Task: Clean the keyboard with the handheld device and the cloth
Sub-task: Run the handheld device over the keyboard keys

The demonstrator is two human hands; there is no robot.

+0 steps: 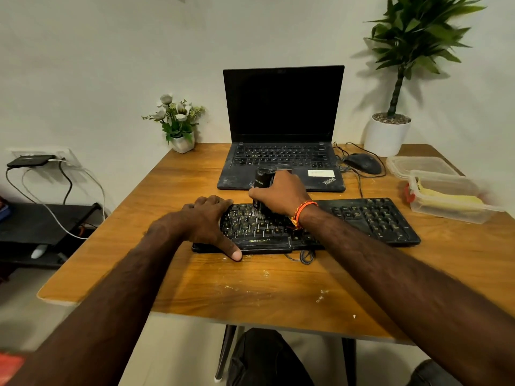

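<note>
A black keyboard (370, 218) lies across the middle of the wooden table (273, 288). My right hand (281, 195) is wrapped around a black handheld device (262, 182), held upright with its lower end on the keys near the keyboard's middle. My left hand (207, 221) lies flat on the keyboard's left end, fingers over the far edge and thumb on the table at the near edge. A yellow cloth (448, 197) sits inside a clear plastic box at the right.
An open black laptop (281, 126) stands behind the keyboard, a black mouse (362, 162) with its cable beside it. The clear box (451, 210), its lid (418, 164), a large potted plant (390, 135) and a small flower pot (182, 143) stand around. White crumbs dot the near tabletop.
</note>
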